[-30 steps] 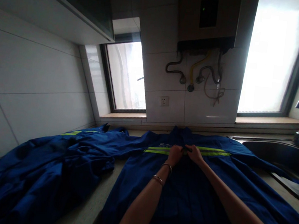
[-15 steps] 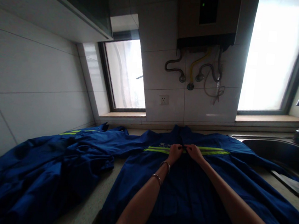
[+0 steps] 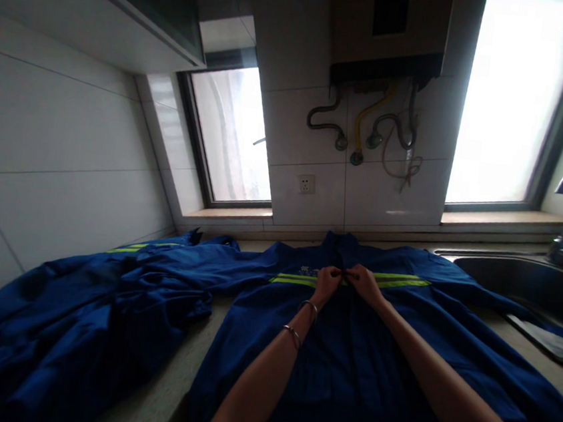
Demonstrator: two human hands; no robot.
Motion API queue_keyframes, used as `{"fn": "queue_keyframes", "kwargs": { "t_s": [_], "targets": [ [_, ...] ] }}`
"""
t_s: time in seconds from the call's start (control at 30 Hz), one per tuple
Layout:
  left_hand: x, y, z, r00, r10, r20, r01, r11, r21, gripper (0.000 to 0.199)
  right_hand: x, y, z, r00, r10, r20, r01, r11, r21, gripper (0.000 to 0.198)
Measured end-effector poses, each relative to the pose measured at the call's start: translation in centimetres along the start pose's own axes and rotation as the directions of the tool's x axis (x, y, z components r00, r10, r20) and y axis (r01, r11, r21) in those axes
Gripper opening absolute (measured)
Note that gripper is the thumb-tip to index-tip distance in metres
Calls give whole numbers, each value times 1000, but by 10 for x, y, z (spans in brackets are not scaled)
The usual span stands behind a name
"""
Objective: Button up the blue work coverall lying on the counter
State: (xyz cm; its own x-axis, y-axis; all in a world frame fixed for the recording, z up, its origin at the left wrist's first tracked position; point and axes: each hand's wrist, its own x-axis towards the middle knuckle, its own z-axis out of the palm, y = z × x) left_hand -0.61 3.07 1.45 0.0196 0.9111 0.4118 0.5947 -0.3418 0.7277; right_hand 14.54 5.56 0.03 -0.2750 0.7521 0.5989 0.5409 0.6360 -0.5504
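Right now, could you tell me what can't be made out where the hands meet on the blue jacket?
- What the left hand and right hand pinch on the blue jacket: button or zip, hidden by the fingers, head view.
- The logo beside the reflective stripe: too small and dim.
- The sink: its right part is cut off by the frame edge.

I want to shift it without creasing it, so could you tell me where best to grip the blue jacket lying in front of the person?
Probably the blue jacket by both shoulders, beside the collar, coming from above: it lies flat and spread.
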Motion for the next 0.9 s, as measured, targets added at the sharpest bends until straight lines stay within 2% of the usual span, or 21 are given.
{"fn": "queue_keyframes", "kwargs": {
  "t_s": [0.2,0.3,0.47,0.63,0.77,0.9],
  "targets": [
    [3,1,-1,999,-50,2,50,997,-53,17,-3,-12,-7,996,-82,44,84,995,-62,23],
    [3,0,0,996,-79,-39,75,993,-93,23,-5,-16,-10,992,-106,69,111,991,-70,26],
    [2,-7,5,1000,-10,-27,6,990,-142,34,-4,-10,-9,988,-128,88,132,990,-42,33],
    [0,-7,5,996,87,-30,-90,989,-115,36,-1,0,-6,993,-88,73,89,996,-12,41],
    [-3,-1,5,996,76,-44,-77,996,-40,31,0,-1,-7,995,-59,76,57,998,24,38],
    [-3,1,6,996,63,-60,-63,998,-1,29,-1,-3,-5,1000,4,13,-5,995,102,36]
  ]
}}
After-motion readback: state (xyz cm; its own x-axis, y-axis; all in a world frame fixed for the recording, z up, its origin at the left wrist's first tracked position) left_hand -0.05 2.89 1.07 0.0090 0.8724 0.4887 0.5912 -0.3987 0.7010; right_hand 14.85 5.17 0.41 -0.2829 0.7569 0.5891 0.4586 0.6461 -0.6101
